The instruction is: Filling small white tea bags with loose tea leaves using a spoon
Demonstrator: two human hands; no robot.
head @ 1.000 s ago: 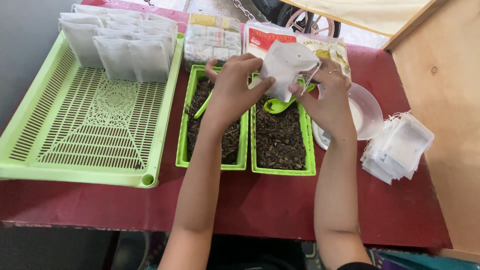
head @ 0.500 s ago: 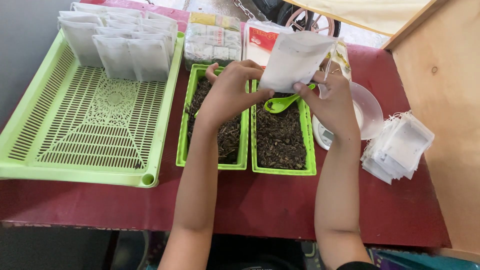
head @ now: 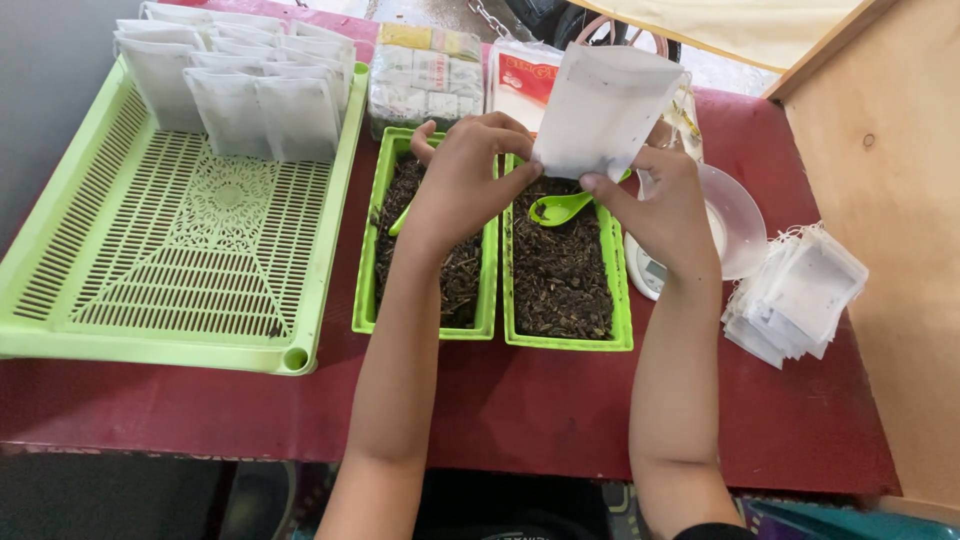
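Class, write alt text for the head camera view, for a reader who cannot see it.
Two bare hands, left hand and right hand, hold a white paper pouch above two small green trays of dark dried leaves, with a green scoop lying in one tray. A large green slatted tray to the left holds rows of white pouches; a loose stack of pouches lies at right on the red table.

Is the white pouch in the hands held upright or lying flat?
Upright: the white paper pouch stands on end above the green tray of dried leaves, pinched at its lower corners by left hand and right hand.
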